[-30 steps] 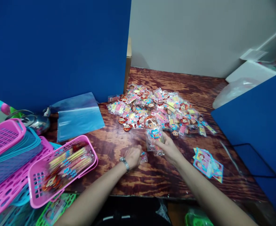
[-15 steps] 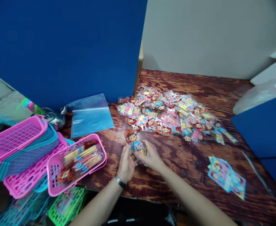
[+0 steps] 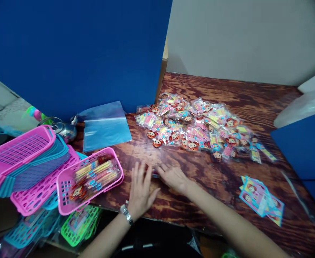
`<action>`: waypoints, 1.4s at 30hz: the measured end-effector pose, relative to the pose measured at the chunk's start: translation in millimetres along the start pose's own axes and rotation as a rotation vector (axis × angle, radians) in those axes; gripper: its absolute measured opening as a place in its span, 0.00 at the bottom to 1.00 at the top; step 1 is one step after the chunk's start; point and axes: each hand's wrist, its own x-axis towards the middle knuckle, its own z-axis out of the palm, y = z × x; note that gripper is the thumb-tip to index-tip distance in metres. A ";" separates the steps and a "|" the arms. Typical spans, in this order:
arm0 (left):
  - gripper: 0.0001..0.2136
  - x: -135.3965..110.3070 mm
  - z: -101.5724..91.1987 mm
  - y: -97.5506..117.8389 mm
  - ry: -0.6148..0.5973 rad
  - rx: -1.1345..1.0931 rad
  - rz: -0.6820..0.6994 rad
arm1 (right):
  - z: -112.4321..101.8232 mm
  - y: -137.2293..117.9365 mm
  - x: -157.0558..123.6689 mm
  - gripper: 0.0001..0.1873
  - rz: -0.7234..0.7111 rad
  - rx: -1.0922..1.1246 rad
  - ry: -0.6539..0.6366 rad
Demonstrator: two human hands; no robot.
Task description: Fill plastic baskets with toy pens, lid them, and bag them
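Note:
My left hand [image 3: 141,191] is open, palm down over the wooden table, its fingers stretched forward and the thumb apart. My right hand [image 3: 173,178] is beside it, with its fingers closed at the end of a small stack of clear packets [image 3: 154,172] low over the tabletop. Both hands cover most of that stack, so its full shape is hidden. Just beyond lies a wide heap of clear packets [image 3: 197,125] with printed cartoon heads and pink, yellow and blue pieces. Left of my left hand stands a pink basket [image 3: 65,205] holding rows of similar packets.
Nested pink and blue baskets [image 3: 20,150] are stacked at far left, with green baskets [image 3: 75,234] lower down. A clear plastic bag [image 3: 106,125] lies against the blue panel [image 3: 79,53]. Printed cards [image 3: 262,199] lie at right on the brown table [image 3: 213,200].
My left hand has let go of the packets and spread its fingers. The stack, held up between both hands before, is now down near the tabletop at my right hand. The view shifted slightly.

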 end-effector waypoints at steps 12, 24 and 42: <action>0.19 48.2 1.4 5.7 -0.453 0.394 0.254 | 45.6 -2.4 -12.7 0.23 0.543 1.252 0.761; 0.14 50.6 0.0 9.2 -0.529 0.466 0.270 | -3.6 84.3 59.2 0.26 0.420 0.392 0.484; 0.14 -9.6 -28.4 -5.2 -0.624 0.483 0.227 | 22.0 83.0 -21.3 0.22 0.406 0.356 0.333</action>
